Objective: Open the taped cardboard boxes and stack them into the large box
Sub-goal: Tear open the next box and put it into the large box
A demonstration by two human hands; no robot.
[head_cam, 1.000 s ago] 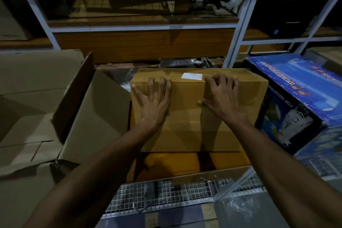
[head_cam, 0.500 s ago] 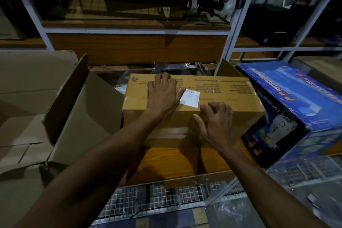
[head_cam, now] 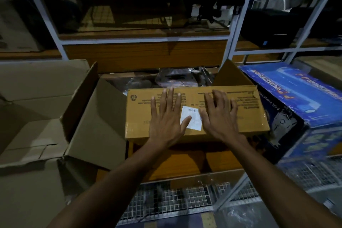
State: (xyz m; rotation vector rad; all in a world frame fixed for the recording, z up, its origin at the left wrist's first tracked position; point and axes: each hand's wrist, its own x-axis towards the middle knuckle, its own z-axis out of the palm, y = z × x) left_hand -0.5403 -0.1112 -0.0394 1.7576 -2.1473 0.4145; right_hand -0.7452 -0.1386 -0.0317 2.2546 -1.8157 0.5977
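The cardboard box (head_cam: 196, 114) lies on the wooden shelf (head_cam: 185, 161), at 3 o'clock from the large box (head_cam: 46, 126). It looks stiff and fairly light, best taken by its ends. The left hand (head_cam: 164, 118) and right hand (head_cam: 220, 116) press flat on top, each grip wide, holding nothing.

A single head-worn camera looks forward and steeply down from close range, over both forearms, at a brown cardboard box (head_cam: 196, 114) on a wooden shelf (head_cam: 185, 161). Its wide-angle lens bends the white racking (head_cam: 238, 24) near the frame edges.
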